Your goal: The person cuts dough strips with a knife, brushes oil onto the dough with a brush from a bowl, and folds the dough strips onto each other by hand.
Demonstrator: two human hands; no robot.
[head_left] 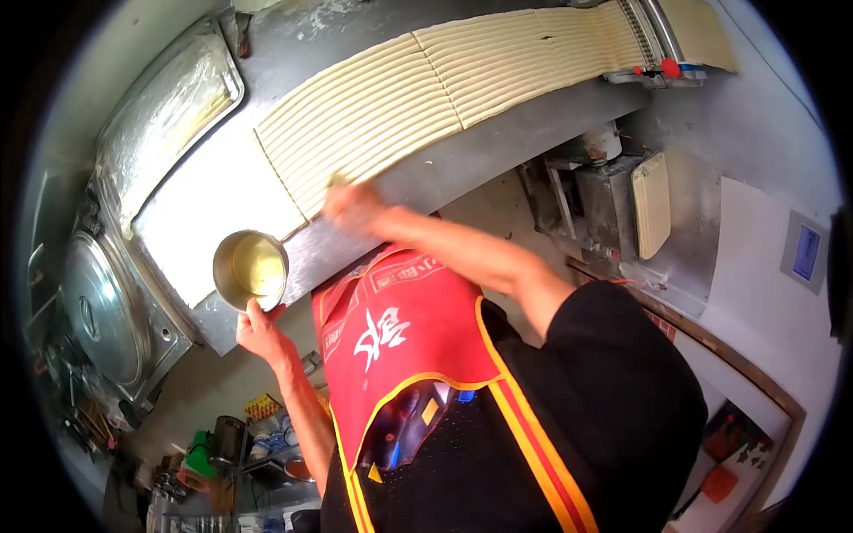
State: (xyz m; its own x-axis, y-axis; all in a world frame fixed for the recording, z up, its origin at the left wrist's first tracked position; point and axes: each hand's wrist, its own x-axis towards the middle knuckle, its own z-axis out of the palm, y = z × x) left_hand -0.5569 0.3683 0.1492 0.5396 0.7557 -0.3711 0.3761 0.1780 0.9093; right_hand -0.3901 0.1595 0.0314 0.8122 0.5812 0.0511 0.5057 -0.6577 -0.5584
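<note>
My left hand (pixel 258 333) is closed on the near side of a round metal bowl (pixel 224 265). A clear yellow liquid (pixel 262 266) lies in the bowl, which is tilted towards me. My right hand (pixel 354 209) is blurred by motion at the front edge of a long sheet of dough (pixel 355 115) scored into parallel strips. Its fingers look curled round something small and olive-toned that I cannot make out. Beside the strips, a smooth pale sheet (pixel 200 191), bleached by the light, lies to the left, partly behind the bowl.
A metal roller machine (pixel 657 40) with red knobs stands at the far right end of the dough. A plastic-covered tray (pixel 169 111) is at the back left. A large round lid (pixel 98 306) sits at the left. Below the metal table's edge stands a metal cabinet (pixel 604 200).
</note>
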